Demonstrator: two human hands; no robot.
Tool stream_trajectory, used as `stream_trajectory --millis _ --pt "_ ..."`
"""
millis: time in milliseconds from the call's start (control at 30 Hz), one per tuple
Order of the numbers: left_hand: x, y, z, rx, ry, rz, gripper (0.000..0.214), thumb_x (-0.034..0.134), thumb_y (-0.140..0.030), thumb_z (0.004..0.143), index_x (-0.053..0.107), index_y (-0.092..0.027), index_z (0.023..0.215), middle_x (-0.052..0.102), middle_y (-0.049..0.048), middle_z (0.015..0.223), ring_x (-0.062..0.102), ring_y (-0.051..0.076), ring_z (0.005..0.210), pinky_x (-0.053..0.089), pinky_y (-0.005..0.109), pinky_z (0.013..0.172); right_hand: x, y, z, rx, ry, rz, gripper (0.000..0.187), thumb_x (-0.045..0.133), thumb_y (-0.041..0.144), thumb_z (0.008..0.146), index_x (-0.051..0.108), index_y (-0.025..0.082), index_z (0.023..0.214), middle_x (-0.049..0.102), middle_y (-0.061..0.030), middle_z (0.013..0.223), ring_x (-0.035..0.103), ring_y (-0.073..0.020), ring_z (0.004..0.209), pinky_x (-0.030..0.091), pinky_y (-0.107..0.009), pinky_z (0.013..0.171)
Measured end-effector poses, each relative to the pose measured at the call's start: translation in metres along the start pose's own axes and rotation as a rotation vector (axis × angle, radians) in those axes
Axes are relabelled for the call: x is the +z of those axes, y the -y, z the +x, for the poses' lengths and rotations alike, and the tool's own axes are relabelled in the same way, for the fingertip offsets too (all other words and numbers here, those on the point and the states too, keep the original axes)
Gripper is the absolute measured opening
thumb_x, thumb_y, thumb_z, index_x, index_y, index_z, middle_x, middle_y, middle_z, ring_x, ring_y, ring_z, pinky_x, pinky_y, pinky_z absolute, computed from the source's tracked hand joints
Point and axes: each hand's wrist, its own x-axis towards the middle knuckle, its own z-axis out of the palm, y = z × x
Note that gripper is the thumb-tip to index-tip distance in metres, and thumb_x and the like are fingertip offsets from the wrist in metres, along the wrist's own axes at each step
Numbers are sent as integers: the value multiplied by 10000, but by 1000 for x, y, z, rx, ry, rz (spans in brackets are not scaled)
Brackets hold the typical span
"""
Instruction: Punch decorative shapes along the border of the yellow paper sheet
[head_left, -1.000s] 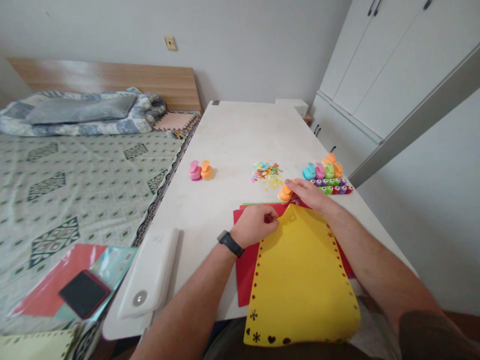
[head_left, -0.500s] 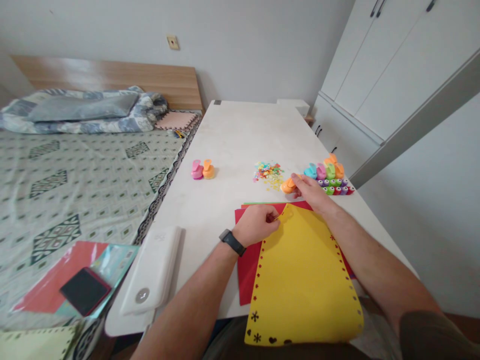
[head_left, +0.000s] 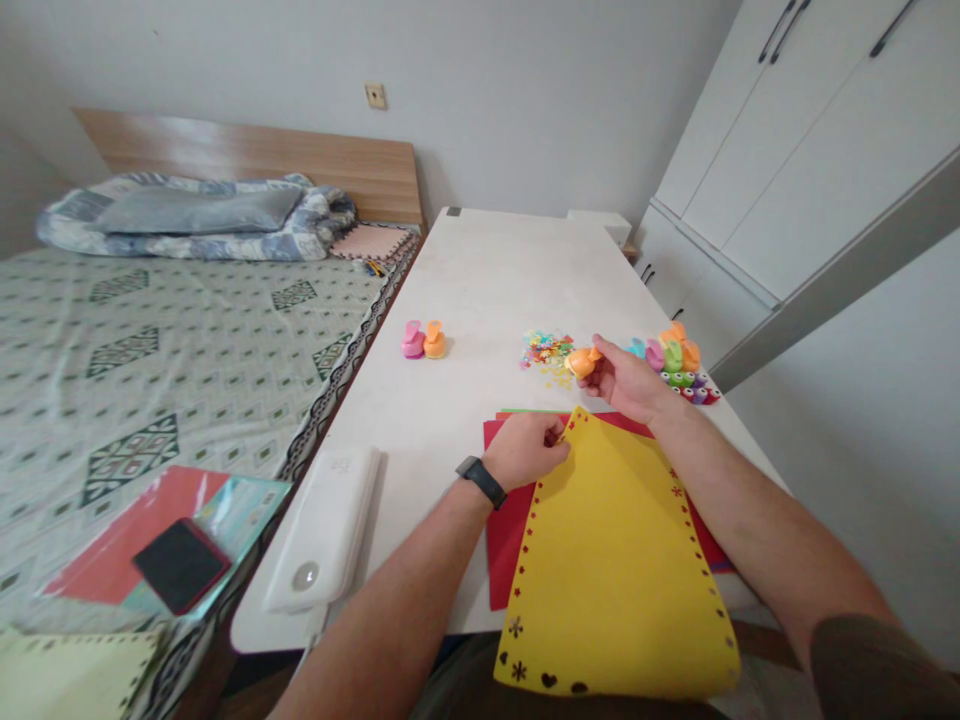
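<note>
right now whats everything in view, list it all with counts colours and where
held craft punch: 1, orange, in right hand
craft sheet: 1, yellow, punched edges, on table
paper sheet: 1, red, under yellow sheet
paper cut-outs: small pile, mixed colours, on table
paired craft punches: 2, pink and orange, on table
punch cluster: several, mixed colours, far right of table
table: 1, white, ahead
bed: 1, green patterned, left
wardrobe: 1, white, right
watch: 1, black, left wrist
left hand: 1, on yellow sheet's top edge
right hand: 1, holding punch
</note>
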Motion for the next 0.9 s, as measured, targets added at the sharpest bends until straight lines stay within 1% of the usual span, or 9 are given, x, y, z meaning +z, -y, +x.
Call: stream_trajectory --millis 133,233,367,467,567,667,733,800,900 --pt "2 3 1 18 -22 -1 203 588 -291 798 512 -199 634 562 -21 604 467 124 559 281 261 540 11 11 9 26 94 39 325 587 549 918 627 232 854 733 -31 815 623 -162 612 426 -276 521" --pt "2 4 1 27 -21 -9 203 586 -283 794 499 -198 631 556 -24 602 459 119 555 270 260 538 23 13 25 -3 113 -8 336 585 546 915 636 224 835 717 -29 776 600 -155 597 424 -271 525" --pt "1 4 1 26 -33 -9 208 583 -289 791 486 -199 630 542 -28 599 446 116 557 261 258 538 53 10 55 -119 111 -253 404 606 585 896 659 194 813 708 -63 730 601 -161 583 383 -263 496" --pt "0 4 1 14 -32 1 203 583 -295 790 499 -198 633 551 -25 605 448 118 563 261 258 539 81 6 80 -188 97 -458 449 585 602 911 654 184 765 679 -61 643 574 -156 539 343 -262 476" --pt "0 4 0 -6 -19 5 177 582 -298 791 532 -198 653 584 -17 628 472 122 576 270 258 545 107 2 103 -191 83 -689 498 518 617 946 670 180 764 662 -49 591 530 -147 509 328 -264 482" --pt "0 4 0 -20 -13 16 152 581 -293 785 552 -197 671 610 -12 651 492 124 588 276 258 550 130 -2 122 -195 109 -922 539 442 596 986 679 171 754 654 -39 586 528 -143 528 342 -269 523" --pt "0 5 1 -10 -15 37 162 575 -290 786 540 -195 660 602 -13 640 483 121 579 273 260 550 143 -5 131 -199 121 -999 541 453 576 985 662 165 703 631 -36 574 520 -141 538 341 -275 545" --pt "0 5 1 2 -15 60 187 573 -292 789 514 -193 641 579 -17 616 461 116 562 269 263 548 153 -7 139 -202 133 -1026 524 488 555 975 640 162 663 617 -37 579 512 -141 554 338 -280 560" --pt "-1 5 0 7 -20 79 205 573 -293 790 493 -192 630 561 -17 604 447 113 556 271 265 551 165 -11 150 -208 160 -1056 489 505 525 975 642 162 678 642 -49 639 523 -147 604 351 -281 585"
